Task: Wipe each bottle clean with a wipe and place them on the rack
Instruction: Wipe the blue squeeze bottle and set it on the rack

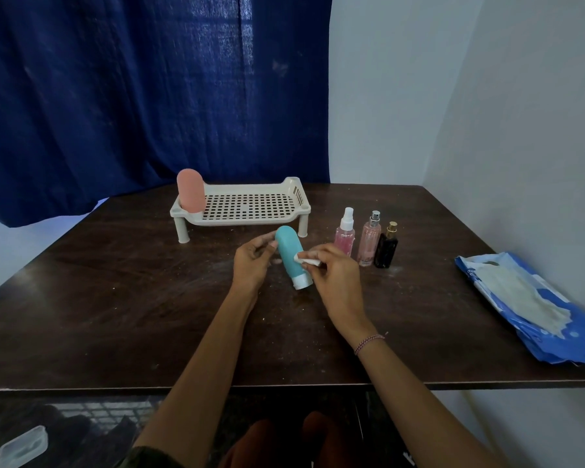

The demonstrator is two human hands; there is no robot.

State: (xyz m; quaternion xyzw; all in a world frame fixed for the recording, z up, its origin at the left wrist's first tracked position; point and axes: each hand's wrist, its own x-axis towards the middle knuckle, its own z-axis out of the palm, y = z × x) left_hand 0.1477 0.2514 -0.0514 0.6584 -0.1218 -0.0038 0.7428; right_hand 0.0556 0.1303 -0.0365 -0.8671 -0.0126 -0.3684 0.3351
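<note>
A teal bottle (288, 252) with a white cap is held tilted above the table, cap end toward me. My left hand (253, 263) holds its upper left side. My right hand (335, 275) pinches a small white wipe (307, 259) against the bottle's right side. Behind them stands a cream perforated rack (250, 203), with a pink bottle (191, 194) upright at its left end. Three small spray bottles stand to the right of the teal bottle: pink with a white top (345, 234), pale pink with a silver top (369, 240), and black with a gold top (386, 247).
A blue wipes pack (534, 309) with a white wipe pulled out lies near the table's right edge. The dark wooden table (115, 315) meets a blue curtain behind and a white wall on the right. A clear plastic box (22, 447) lies below the near edge.
</note>
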